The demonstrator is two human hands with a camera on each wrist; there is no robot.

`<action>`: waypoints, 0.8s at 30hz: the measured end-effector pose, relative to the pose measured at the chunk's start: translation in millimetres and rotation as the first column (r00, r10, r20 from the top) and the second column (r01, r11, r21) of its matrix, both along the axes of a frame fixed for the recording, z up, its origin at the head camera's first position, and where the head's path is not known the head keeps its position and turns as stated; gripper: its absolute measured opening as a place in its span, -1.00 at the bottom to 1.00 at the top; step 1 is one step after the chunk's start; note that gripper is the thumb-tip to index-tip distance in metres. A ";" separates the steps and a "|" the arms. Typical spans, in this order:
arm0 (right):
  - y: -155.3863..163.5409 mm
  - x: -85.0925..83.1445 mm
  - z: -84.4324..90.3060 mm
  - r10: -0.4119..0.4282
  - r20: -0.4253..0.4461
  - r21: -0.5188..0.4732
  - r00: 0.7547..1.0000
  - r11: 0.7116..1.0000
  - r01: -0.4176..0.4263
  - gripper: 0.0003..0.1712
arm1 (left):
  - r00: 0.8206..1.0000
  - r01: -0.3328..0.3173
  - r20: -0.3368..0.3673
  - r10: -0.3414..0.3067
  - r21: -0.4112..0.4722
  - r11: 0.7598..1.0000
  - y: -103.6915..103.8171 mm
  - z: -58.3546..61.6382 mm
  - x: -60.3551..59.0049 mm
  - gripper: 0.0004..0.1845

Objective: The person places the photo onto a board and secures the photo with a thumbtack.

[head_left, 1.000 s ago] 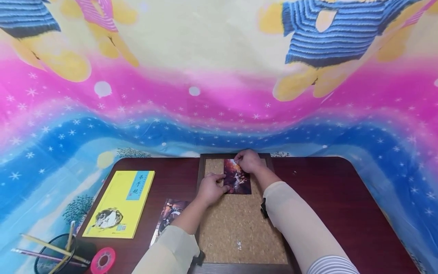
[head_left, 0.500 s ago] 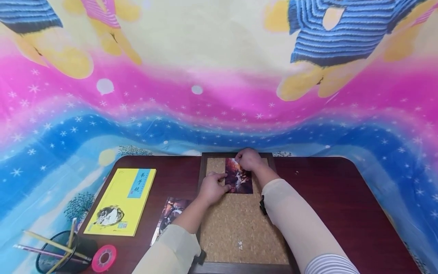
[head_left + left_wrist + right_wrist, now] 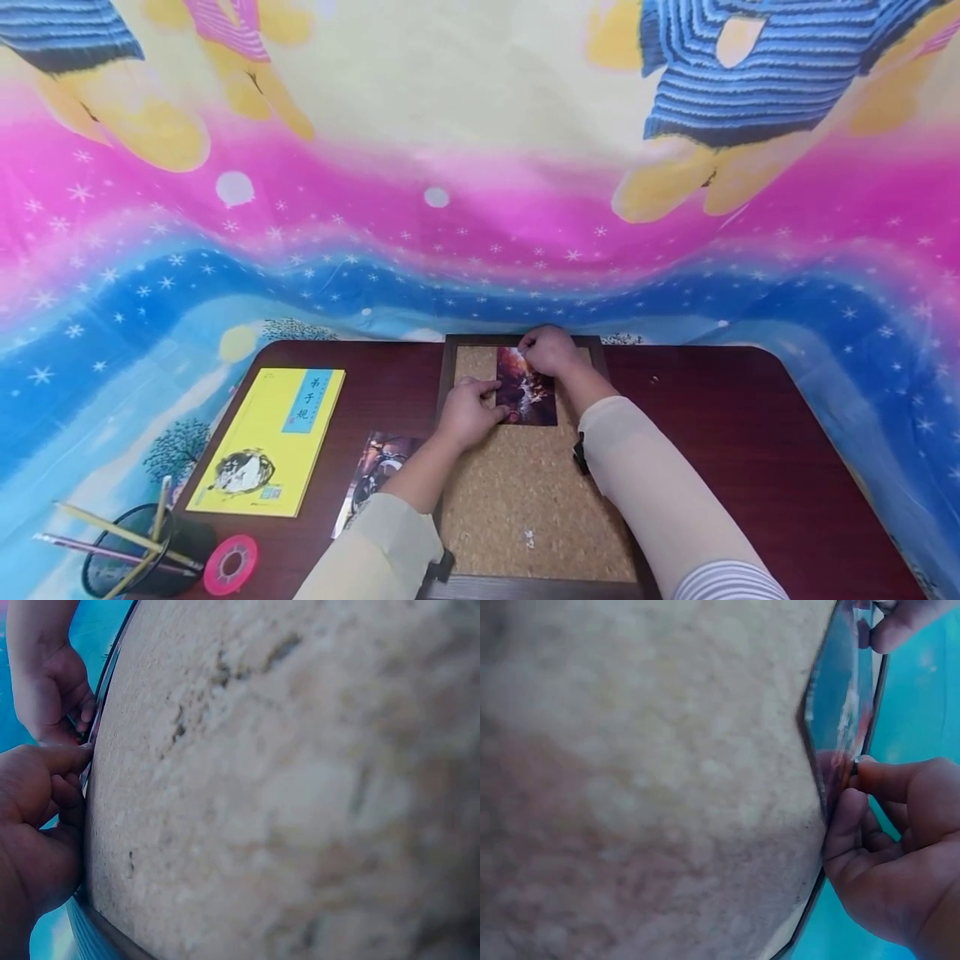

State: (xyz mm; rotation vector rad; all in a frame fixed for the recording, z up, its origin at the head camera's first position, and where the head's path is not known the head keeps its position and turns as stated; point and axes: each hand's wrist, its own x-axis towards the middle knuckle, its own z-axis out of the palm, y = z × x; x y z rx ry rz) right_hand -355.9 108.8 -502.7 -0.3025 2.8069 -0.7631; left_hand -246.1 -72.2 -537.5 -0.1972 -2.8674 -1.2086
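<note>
Both hands are on the picture card point(image 3: 527, 397), which lies flat on the far part of the cork board point(image 3: 525, 500). Left hand point(image 3: 467, 413): fingers curled at the card's near-left corner, thumb and forefinger pinching or pressing its edge; the left wrist view shows fingertips point(image 3: 71, 757) tight against the board's surface. Right hand point(image 3: 550, 350): fingers bent over the card's far edge near the top right, thumb and forefinger closed as if pinching something small against it; the right wrist view shows a fingertip point(image 3: 866, 776) at the card's rim, but whether a pin sits under it cannot be told. Working left to right across the table point(image 3: 750, 450): pen cup point(image 3: 135, 550) with pencils at the near-left corner, pink tape roll point(image 3: 231, 565) just beside it, yellow book point(image 3: 268, 440) farther back, a second card point(image 3: 375, 475) lying beside the board's left frame. Then the board itself, dark-framed, with small white specks point(image 3: 529, 536) on the near cork. Judgement on doing this well: keep the left hand pressing the near corner flat so the card cannot swivel, square the card's edges to the frame first, then let the right hand push straight down at the far edge, not at a slant, so the corner does not buckle or creep.
</note>
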 end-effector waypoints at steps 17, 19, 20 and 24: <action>7.6 0.1 -7.3 -0.013 -0.054 -0.057 0.998 0.998 0.010 -0.81 | 1.000 -0.015 0.015 0.015 0.009 1.000 0.6 2.0 1.3 -0.51; 9.2 0.7 -7.2 -0.015 -0.038 -0.083 0.999 0.996 0.012 -0.82 | 1.000 -0.019 0.012 0.018 0.010 1.000 0.6 1.8 1.2 -0.51; 9.9 1.3 -6.8 -0.019 -0.026 -0.100 0.999 0.995 0.017 -0.82 | 1.000 -0.020 0.009 0.020 0.009 1.000 0.5 1.7 1.2 -0.51; 11.7 3.5 -6.2 -0.024 -0.004 -0.118 1.000 0.993 0.024 -0.81 | 1.000 -0.016 0.009 0.016 0.008 1.000 0.6 0.9 1.2 -0.52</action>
